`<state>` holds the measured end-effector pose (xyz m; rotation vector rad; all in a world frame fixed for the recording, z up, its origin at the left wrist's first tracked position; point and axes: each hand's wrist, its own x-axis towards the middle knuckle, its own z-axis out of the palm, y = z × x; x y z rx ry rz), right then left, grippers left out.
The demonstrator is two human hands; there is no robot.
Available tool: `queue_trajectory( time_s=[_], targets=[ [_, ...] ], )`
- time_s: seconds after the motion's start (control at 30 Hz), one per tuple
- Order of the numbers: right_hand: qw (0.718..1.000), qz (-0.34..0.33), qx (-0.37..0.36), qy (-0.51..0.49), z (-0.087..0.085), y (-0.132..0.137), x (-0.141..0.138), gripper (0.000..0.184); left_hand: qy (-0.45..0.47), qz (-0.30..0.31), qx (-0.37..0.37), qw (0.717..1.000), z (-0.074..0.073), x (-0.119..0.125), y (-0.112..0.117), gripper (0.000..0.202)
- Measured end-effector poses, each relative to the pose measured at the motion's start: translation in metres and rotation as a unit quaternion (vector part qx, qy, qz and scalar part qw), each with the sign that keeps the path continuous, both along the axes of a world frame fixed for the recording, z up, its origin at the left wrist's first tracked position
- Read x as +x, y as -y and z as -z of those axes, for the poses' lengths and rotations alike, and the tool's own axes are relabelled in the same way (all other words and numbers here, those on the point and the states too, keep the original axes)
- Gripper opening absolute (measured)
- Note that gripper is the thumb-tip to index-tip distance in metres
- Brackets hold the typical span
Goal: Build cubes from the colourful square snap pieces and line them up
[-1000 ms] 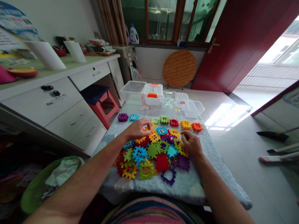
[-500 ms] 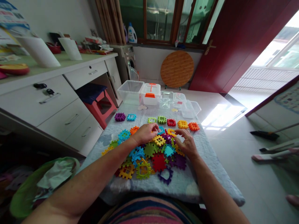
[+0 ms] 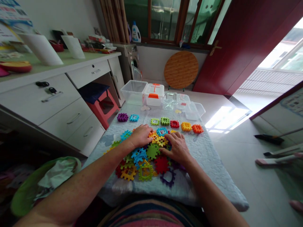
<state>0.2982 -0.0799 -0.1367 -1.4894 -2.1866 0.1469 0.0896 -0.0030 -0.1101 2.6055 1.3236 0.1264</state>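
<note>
A heap of interlocking plastic waffle tiles (image 3: 151, 157) in many colours lies on a quilted pale blue cloth (image 3: 208, 167) covering the table. My left hand (image 3: 141, 136) rests on the heap's far left part, its fingers against a yellow-orange tile (image 3: 153, 136). My right hand (image 3: 176, 148) lies flat on the middle of the heap with spread fingers, beside a yellow tile (image 3: 161, 141) and a green tile (image 3: 152, 151). Beyond both hands, a row of separate tiles runs across the cloth, including a purple tile (image 3: 122, 117) and a red tile (image 3: 174, 124). Tiles under my palms are hidden.
Transparent plastic boxes (image 3: 133, 91) and a white box with orange latches (image 3: 153, 94) stand at the table's far end. White drawers (image 3: 52, 104) and a red stool (image 3: 101, 108) are left of the table. A green bag (image 3: 44, 186) lies at lower left.
My right hand has moved left and down, from above the heap's right side to lying flat on its middle. My left hand has shifted slightly toward the heap's far edge.
</note>
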Motion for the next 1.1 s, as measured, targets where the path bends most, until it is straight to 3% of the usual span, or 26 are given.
queue_trajectory(
  time_s=[0.13, 0.27, 0.4, 0.53, 0.73, 0.9, 0.97, 1.1],
  targets=[
    [0.996, -0.025, -0.007, -0.08, -0.001, -0.005, 0.011, 0.034, 0.036, 0.008, 0.003, 0.999, -0.005, -0.006, -0.003, 0.03],
    [0.985, 0.074, 0.031, -0.153, 0.009, -0.017, 0.046, 0.017, 0.125, -0.007, -0.016, 0.992, -0.003, -0.037, -0.012, 0.036],
    [0.991, 0.08, -0.007, -0.111, 0.027, -0.024, 0.073, 0.03, 0.199, -0.086, -0.047, 0.975, 0.012, -0.078, -0.019, 0.042],
    [0.994, 0.055, -0.022, -0.094, 0.033, -0.028, 0.072, 0.025, 0.26, -0.15, -0.112, 0.947, 0.029, -0.106, -0.019, 0.05],
    [0.983, 0.075, -0.034, -0.163, 0.03, -0.03, 0.073, 0.014, 0.369, -0.209, -0.197, 0.884, 0.041, -0.116, -0.013, 0.051],
    [0.93, 0.165, -0.097, -0.313, 0.035, -0.027, 0.086, 0.028, 0.418, -0.22, -0.203, 0.857, 0.051, -0.12, -0.014, 0.049],
    [0.927, 0.2, -0.111, -0.298, 0.036, -0.025, 0.089, 0.031, 0.424, -0.223, -0.189, 0.857, 0.054, -0.122, -0.014, 0.049],
    [0.957, 0.228, -0.071, -0.166, 0.035, -0.022, 0.095, 0.026, 0.448, -0.237, -0.185, 0.842, 0.055, -0.122, -0.015, 0.053]
  ],
)
